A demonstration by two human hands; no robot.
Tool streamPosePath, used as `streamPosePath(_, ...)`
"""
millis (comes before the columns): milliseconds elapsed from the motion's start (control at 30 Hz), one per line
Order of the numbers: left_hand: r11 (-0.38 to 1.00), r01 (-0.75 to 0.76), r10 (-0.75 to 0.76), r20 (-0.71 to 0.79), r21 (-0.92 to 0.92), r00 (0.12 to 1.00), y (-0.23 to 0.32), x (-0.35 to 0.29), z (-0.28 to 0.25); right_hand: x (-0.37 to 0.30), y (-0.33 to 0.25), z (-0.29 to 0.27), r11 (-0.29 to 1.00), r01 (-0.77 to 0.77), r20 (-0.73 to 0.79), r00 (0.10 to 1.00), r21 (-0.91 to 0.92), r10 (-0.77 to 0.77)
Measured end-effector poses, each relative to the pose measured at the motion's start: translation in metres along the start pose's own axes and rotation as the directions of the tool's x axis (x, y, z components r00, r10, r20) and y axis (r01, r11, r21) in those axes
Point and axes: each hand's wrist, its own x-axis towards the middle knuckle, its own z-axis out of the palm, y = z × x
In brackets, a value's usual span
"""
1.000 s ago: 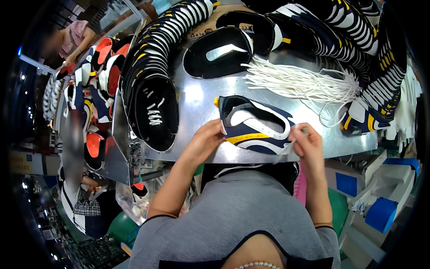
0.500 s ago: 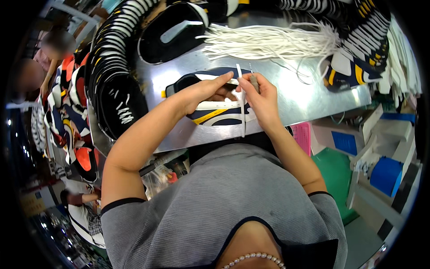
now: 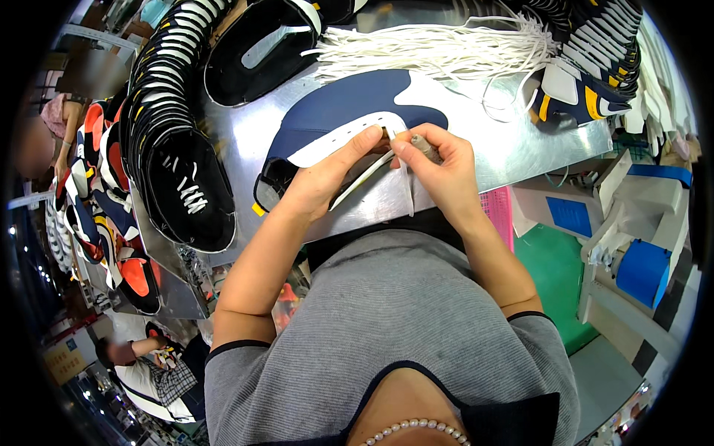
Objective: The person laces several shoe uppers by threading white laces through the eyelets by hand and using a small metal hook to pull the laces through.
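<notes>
A navy and white shoe upper [image 3: 335, 108] lies tilted on the metal table in front of me, its white eyelet strip along my fingers. My left hand [image 3: 327, 175] is closed on that strip, thumb on top and fingers hidden inside the opening. Beside it my right hand [image 3: 450, 167] pinches a flat white shoelace [image 3: 407, 192] at the edge of the eyelets; the loose end hangs down toward the table edge. A small tool with a greyish handle [image 3: 424, 146] is also tucked in the right hand; its tip is hidden.
A bundle of white laces [image 3: 439, 48] lies behind the upper. Nested black uppers [image 3: 192, 193] curve along the left, another black upper [image 3: 260, 56] stands at the back, and navy and yellow uppers [image 3: 569, 97] line the right. A pink basket [image 3: 498, 215] sits below the table edge.
The upper has turned and tipped, now showing its broad navy side. Both hands moved with it. The tool's thin tip, visible before, is now hidden, and the lace sits lower at the eyelets.
</notes>
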Motion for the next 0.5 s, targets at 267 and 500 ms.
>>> streamPosePath(267,0.952,-0.233,0.256,-0.1,0.2,0.961,0.0,-0.011,0.015,-0.002,-0.006,0.001,0.987,-0.035,0.039,0.998,-0.157,0.042)
streamPosePath(500,0.946,-0.169,0.236,-0.229,0.276,0.944,-0.008,-0.013,0.015,-0.012,-0.013,-0.006,0.98,0.08,0.109,0.992,-0.183,-0.061)
